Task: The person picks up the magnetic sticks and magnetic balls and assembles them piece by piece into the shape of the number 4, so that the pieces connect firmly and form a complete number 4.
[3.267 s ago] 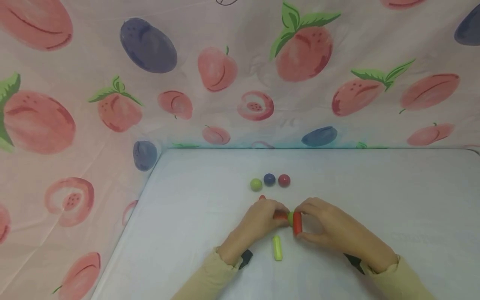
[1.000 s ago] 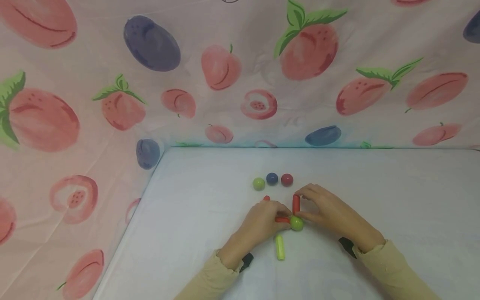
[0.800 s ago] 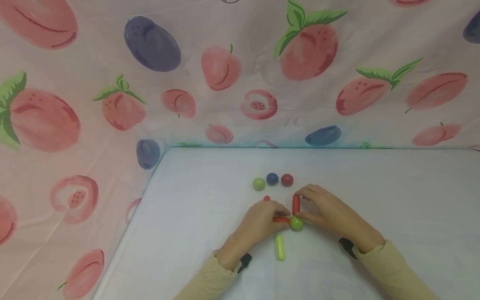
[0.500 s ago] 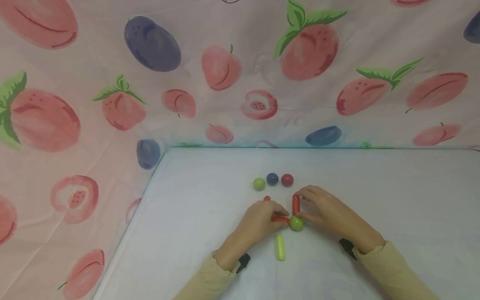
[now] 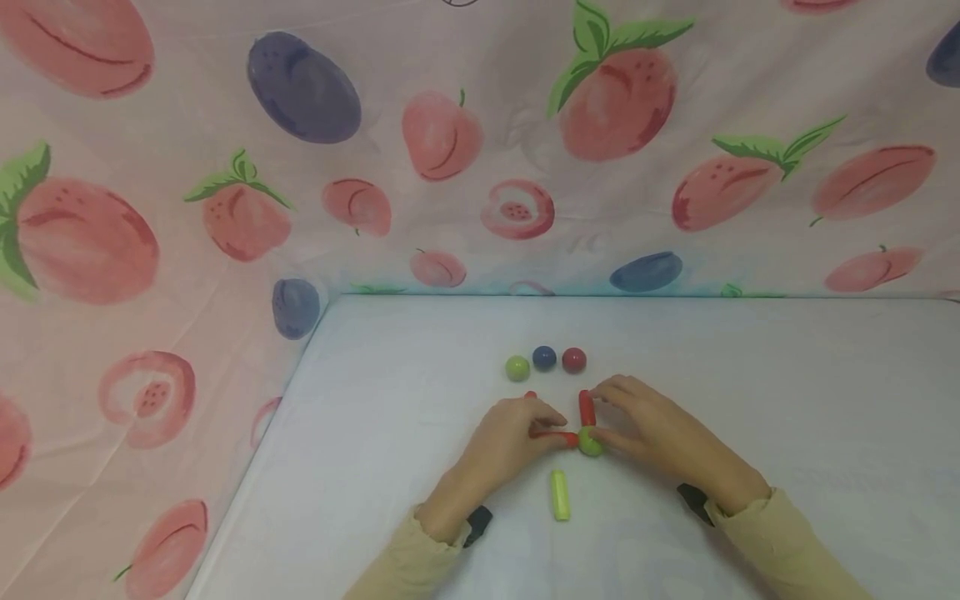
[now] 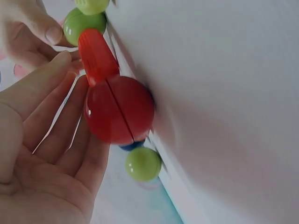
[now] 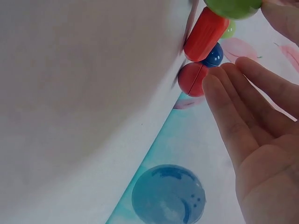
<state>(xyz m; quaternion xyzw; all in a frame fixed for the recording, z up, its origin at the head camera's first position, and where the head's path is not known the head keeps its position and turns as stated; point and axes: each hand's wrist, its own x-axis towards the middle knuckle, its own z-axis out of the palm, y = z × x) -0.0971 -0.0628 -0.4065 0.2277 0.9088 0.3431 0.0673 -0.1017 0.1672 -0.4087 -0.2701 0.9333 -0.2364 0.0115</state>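
On the white table [image 5: 750, 400], a glossy, plastic-looking green ball [image 5: 590, 445] is placed at the corner where two sticks are met. On one side, a ridged, plastic-looking red stick [image 6: 99, 60] is aligned between it and a glossy, seamed red ball [image 6: 119, 112]; on the far side, a second red stick [image 5: 587, 408] is pointed away from the person. The first stick is flanked by the left hand [image 5: 506, 433], its fingers extended and not wrapped round anything. The green ball is touched by the thumb of the right hand [image 5: 648, 425], whose other fingers are stretched beside the second red stick. The firmness of the joints cannot be judged from these angles. If the thumb is pressed too hard, the green ball may be rolled and the second stick swung askew or detached. With the left fingers so loosely placed, the first stick may be twisted by the same push. The loose light green ball [image 5: 517, 367], blue ball [image 5: 544, 358] and crimson ball [image 5: 573, 360] beyond could be set rolling by overreaching fingertips.
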